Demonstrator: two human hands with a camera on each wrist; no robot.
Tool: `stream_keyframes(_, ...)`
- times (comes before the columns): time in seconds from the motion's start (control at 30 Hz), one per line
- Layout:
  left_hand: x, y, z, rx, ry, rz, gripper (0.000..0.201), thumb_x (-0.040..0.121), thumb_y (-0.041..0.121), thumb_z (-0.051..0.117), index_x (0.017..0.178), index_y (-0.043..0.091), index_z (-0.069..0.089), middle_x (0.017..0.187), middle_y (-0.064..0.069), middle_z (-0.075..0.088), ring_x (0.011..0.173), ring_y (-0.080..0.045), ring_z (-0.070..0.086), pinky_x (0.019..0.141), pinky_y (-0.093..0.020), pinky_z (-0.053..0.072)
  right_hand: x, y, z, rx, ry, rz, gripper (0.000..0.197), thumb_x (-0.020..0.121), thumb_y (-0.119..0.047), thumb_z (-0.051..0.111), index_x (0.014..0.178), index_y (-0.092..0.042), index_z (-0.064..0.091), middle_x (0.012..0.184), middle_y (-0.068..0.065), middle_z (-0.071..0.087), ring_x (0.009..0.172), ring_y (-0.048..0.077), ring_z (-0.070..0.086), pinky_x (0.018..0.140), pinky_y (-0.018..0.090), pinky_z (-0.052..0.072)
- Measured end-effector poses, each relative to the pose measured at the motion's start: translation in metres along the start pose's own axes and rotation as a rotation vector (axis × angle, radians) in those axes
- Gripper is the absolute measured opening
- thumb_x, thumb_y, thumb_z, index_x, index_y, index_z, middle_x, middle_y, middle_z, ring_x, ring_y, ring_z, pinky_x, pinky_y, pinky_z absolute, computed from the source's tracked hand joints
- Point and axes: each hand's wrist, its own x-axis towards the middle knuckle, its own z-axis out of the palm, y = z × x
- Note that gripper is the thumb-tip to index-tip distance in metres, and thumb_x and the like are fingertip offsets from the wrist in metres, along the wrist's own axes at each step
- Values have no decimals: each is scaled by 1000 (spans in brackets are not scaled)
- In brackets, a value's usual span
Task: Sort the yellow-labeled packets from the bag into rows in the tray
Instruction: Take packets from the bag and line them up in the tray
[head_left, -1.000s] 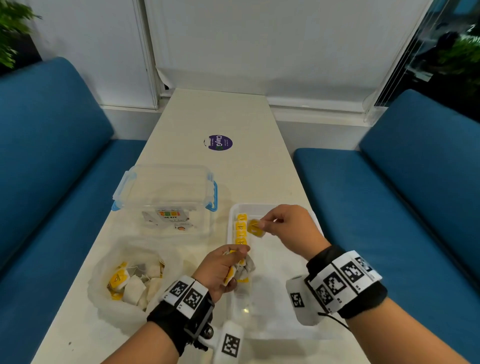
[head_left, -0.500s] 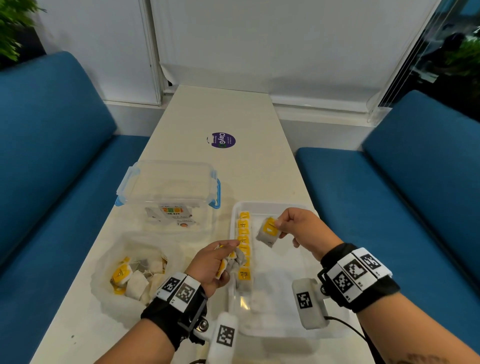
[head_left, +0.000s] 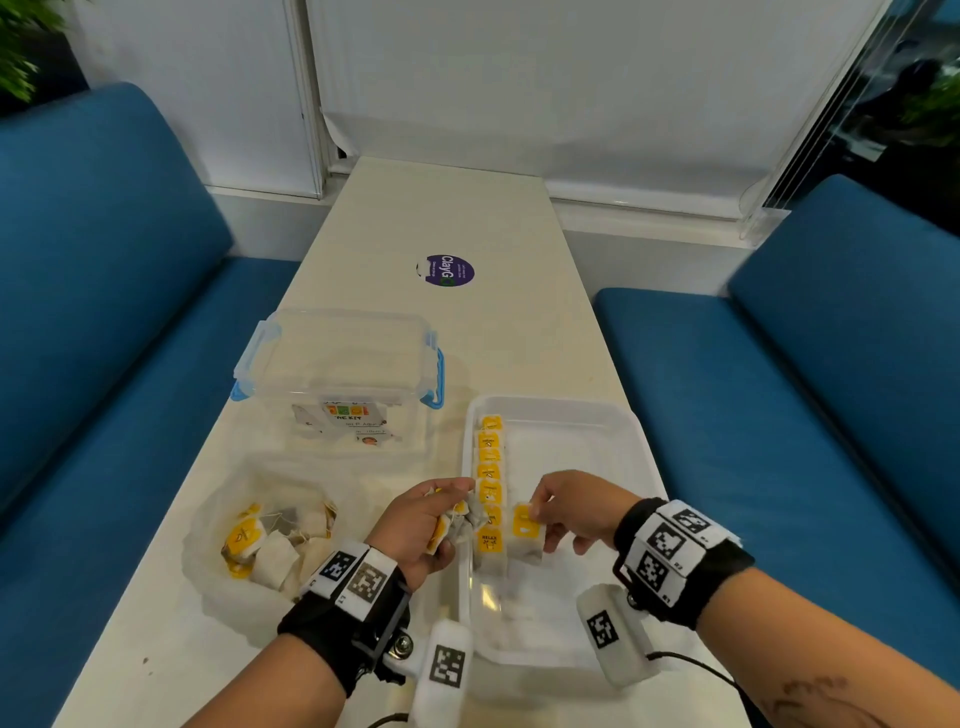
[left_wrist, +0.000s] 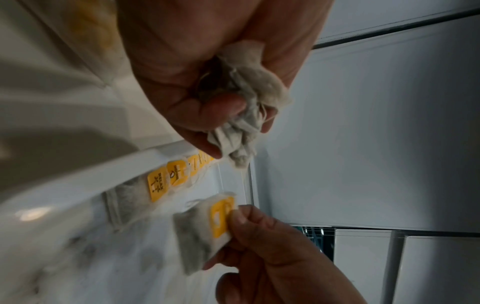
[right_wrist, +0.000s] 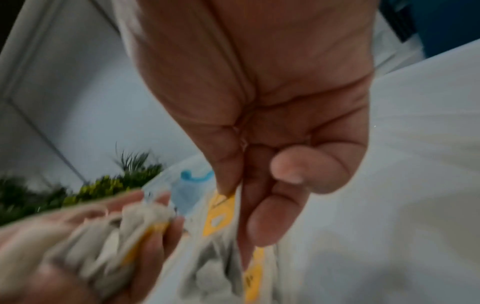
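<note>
A white tray (head_left: 631, 436) lies on the table with a row of yellow-labeled packets (head_left: 490, 473) along its left side. My right hand (head_left: 571, 512) pinches one yellow-labeled packet (head_left: 525, 535) by its top edge, just right of the row's near end; the same packet (left_wrist: 207, 228) shows in the left wrist view, low over the tray floor. My left hand (head_left: 421, 525) grips a bunch of packets (head_left: 457, 525) at the tray's left rim. A clear bag (head_left: 218, 545) with more packets (head_left: 260, 545) lies to the left.
A clear plastic box with blue latches (head_left: 337, 364) stands behind the bag. A purple round sticker (head_left: 447, 270) marks the table farther back. Blue bench seats (head_left: 779, 415) flank the narrow table. The tray's right part (head_left: 576, 457) holds no packets.
My right hand has brought its packet from the tray's far end down and toward me, to beside the row's near end. The left hand stays put with its bunch.
</note>
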Motion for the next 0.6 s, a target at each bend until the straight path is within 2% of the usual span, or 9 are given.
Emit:
stream_keyframes(0.1, 0, -1, -1, 0, -1, -2, 7, 93, 14, 53, 92, 13, 60, 67, -2, 60, 37, -5, 49, 37, -10, 25, 5, -4, 15, -156, -104, 52, 18, 95, -14, 46, 77, -19, 50, 67, 1, 60, 59, 6, 56, 49, 17, 42)
stream_keyframes(0.17, 0, -1, -2, -6, -7, -2, 8, 93, 14, 52, 92, 13, 60, 63, -1, 60, 35, -4, 45, 37, -10, 25, 10, -7, 24, -169, -164, 79, 20, 94, -11, 44, 77, -18, 50, 66, 1, 59, 59, 6, 58, 51, 18, 43)
stream_keyframes(0.3, 1, -3, -2, -9, -1, -17, 9, 94, 15, 52, 95, 14, 61, 61, 1, 62, 34, -4, 43, 38, -9, 26, 23, -10, 38, -133, -248, 145, 9, 96, -11, 43, 88, -10, 47, 68, 5, 60, 60, 14, 59, 52, 21, 45)
stream_keyframes(0.43, 0, -5, -2, 2, 22, -33, 10, 93, 18, 54, 95, 17, 64, 60, 4, 64, 39, -4, 46, 39, -10, 29, 39, -11, 42, -135, -261, 220, 11, 97, -11, 44, 101, -2, 47, 47, 3, 64, 63, 20, 58, 61, 26, 48)
stream_keyframes(0.53, 0, -5, -4, -7, 34, -39, 11, 94, 18, 54, 96, 17, 64, 65, 2, 64, 40, -3, 49, 37, -10, 30, 46, -13, 41, -134, -242, 258, 13, 96, -12, 47, 92, 0, 49, 57, 8, 64, 66, 23, 62, 62, 29, 50)
stream_keyframes(0.6, 0, -5, -5, -11, 39, -42, 11, 94, 18, 54, 97, 17, 64, 65, 3, 64, 41, -4, 49, 37, -10, 30, 48, -15, 41, -127, -238, 287, 21, 97, -12, 47, 79, -2, 49, 56, 9, 63, 56, 20, 64, 57, 28, 52)
